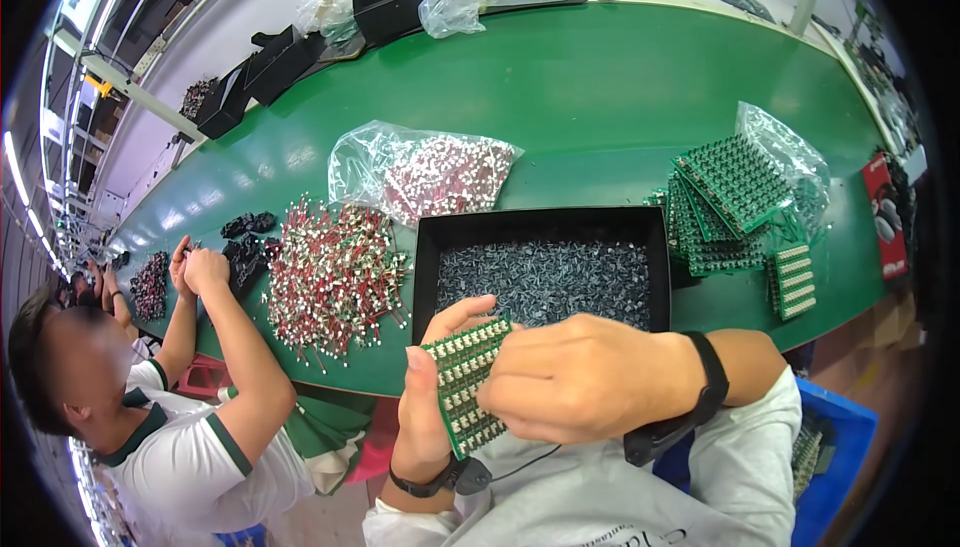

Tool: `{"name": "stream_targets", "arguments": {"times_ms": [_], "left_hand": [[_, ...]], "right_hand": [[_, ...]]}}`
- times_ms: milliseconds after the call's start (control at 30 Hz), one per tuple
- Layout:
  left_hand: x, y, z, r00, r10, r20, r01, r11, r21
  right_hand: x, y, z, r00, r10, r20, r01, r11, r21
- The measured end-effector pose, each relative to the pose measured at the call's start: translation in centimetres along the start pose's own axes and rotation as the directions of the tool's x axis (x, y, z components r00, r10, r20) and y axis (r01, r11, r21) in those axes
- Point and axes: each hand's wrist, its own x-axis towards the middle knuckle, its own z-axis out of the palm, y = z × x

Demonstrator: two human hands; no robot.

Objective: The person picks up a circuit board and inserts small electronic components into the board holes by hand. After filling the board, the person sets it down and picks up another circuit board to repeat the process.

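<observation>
My left hand (424, 412) grips a green circuit board panel (462, 375) by its left side, tilted up in front of my body. Rows of small white connectors run across the panel's face. My right hand (560, 372) is closed over the panel's right part, fingers curled and pressed together; whatever is between its fingertips is hidden. Just beyond both hands stands a black tray (540, 215) filled with many small dark metallic parts (545, 272). Both wrists wear black bands, and a thin cord runs by the left one.
Left of the tray lie a heap of red-wired white connectors (335, 287) and a clear bag (455, 172) of similar ones. Rightward are stacked green boards (730, 187), a smaller board stack (795, 282) and a blue crate (850, 427). A co-worker's hands (198, 269) work at left.
</observation>
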Motion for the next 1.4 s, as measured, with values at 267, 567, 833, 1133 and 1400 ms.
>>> {"name": "stream_targets", "arguments": {"times_ms": [267,567,833,1133,1400], "left_hand": [[0.2,0.1,0.6,0.999,-0.026,-0.034,0.024,0.998,-0.059],[0.2,-0.1,-0.2,0.999,0.002,-0.038,-0.003,0.999,-0.036],[0.1,-0.2,-0.3,0.999,0.014,-0.031,-0.017,0.995,-0.095],[0.1,0.0,0.3,0.999,0.013,-0.050,-0.019,0.994,-0.104],[0.2,-0.4,0.2,0.999,0.016,-0.043,-0.022,0.992,-0.126]], "right_hand": [[0.0,-0.4,0.3,0.994,0.067,0.086,-0.064,0.997,-0.040],[0.1,0.2,-0.6,1.000,0.019,0.018,-0.019,1.000,0.000],[0.1,0.5,-1.5,0.998,0.027,0.062,-0.025,0.999,-0.028],[-0.1,0.3,-0.1,0.991,0.042,0.125,-0.033,0.997,-0.069],[-0.3,0.5,0.7,0.999,0.026,0.026,-0.025,0.999,-0.038]]}}
